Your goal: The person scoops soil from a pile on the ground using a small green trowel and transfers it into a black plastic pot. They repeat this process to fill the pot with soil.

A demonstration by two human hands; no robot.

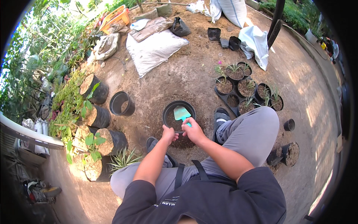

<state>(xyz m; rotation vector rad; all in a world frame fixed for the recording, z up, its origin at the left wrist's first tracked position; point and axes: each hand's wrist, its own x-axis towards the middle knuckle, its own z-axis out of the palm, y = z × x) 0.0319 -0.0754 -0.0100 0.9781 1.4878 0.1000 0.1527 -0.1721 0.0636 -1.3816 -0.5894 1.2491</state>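
Between my feet stands a round black plant pot (164, 116) with dark soil inside. My right hand (193, 132) is closed round the handle of a turquoise hand trowel (181, 113). The trowel's broad blade lies over the pot's opening, pointing away from me. At the pot's near left rim is my left hand (170, 135), its thumb up by the edge and its fingers curled against the outside. Those fingers partly hide the near rim.
An empty-looking black pot (122, 103) stands left, beside several soil-filled black bags (118, 142). At right, a black tray (220, 94) carries several potted spiky plants. White sacks (154, 50) lie ahead, with an orange crate (115, 18) beyond. Small pots (289, 125) stand right of my knee.
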